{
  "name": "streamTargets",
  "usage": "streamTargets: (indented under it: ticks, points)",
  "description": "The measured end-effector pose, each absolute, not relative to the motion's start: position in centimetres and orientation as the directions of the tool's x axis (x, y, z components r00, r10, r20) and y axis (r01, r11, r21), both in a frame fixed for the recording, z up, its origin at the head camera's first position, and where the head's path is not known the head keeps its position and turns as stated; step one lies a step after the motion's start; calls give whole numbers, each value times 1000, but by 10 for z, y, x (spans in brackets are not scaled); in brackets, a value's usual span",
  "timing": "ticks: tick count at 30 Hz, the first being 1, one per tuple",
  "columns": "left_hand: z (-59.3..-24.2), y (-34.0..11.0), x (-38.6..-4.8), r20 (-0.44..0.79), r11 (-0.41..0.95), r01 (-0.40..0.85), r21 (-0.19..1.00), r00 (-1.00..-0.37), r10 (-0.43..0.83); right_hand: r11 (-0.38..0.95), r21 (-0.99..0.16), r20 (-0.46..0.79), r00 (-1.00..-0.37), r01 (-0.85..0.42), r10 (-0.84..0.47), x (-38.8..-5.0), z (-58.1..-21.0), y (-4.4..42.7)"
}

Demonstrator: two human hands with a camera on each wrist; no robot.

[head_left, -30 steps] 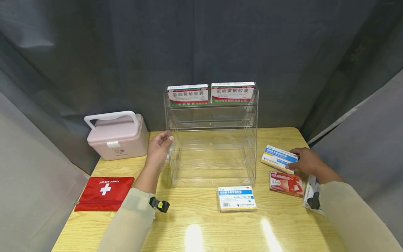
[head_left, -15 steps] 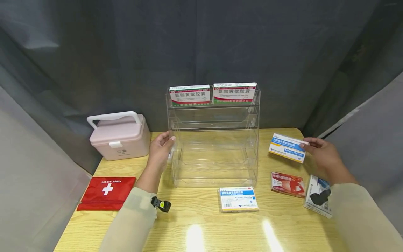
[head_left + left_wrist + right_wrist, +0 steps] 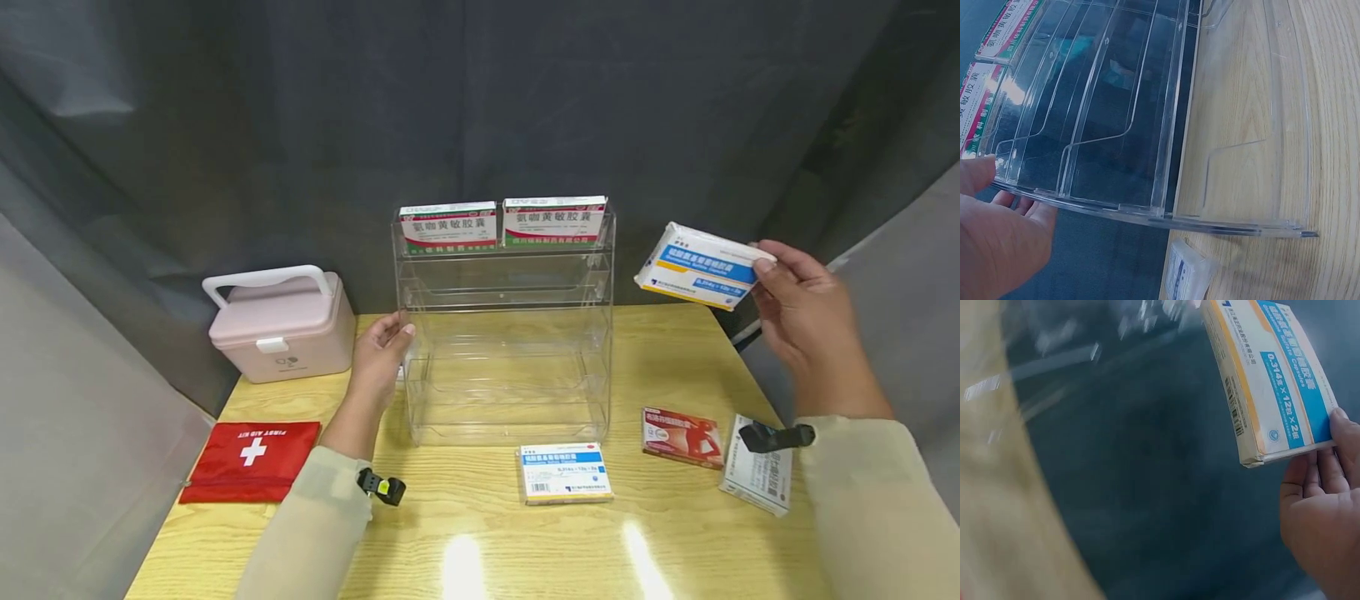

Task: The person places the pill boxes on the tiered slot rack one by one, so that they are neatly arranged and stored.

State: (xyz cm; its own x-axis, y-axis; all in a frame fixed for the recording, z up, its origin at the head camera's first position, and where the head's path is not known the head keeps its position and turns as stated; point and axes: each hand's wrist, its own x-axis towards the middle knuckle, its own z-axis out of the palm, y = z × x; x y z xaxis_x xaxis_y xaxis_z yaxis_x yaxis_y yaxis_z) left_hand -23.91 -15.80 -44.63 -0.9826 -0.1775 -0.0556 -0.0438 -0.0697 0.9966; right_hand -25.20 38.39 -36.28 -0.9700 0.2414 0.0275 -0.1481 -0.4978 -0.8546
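A clear tiered display rack (image 3: 504, 321) stands mid-table, with two white, red and green medicine boxes (image 3: 448, 227) side by side in its top tier. My left hand (image 3: 381, 354) grips the rack's left side edge; in the left wrist view its thumb lies on one side of the panel and its fingers on the other. Raised above the table to the right of the rack, a white, blue and yellow medicine box (image 3: 699, 268) is pinched at its right end by my right hand (image 3: 806, 304). A similar blue and white medicine box (image 3: 564, 475) lies flat before the rack.
At front right lie a red medicine box (image 3: 682, 437) and a white-grey box (image 3: 757, 467), partly covered by the wrist strap. On the left are a pink lidded case (image 3: 281, 329) with a white handle and a red first aid pouch (image 3: 251, 462). Dark curtain hangs behind.
My right hand has lifted the blue and white medicine box off the table, raising it up and to the right, its face toward me. The left hand stays on the rack.
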Motion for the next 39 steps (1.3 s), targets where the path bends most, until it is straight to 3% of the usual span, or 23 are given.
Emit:
streamTargets:
  ticks: [11, 22, 26, 39]
  points:
    - [-447, -158, -239, -57, -63, -46, 997, -982, -180, -255, -913, 266, -939, -318, 219, -251, -310, 275]
    - [-444, -159, -238, -57, -74, -45, 996, -984, -170, 285, -904, 356, -930, -318, 94, -267, -313, 195]
    - [-445, -159, -238, -60, -78, -48, 996, -984, -165, 351, -894, 311, -949, -277, 43, -273, -318, 170]
    - [-443, -155, -236, -36, -63, -25, 998, -985, -172, 393, -885, 277, -961, -249, 17, -284, -349, 119]
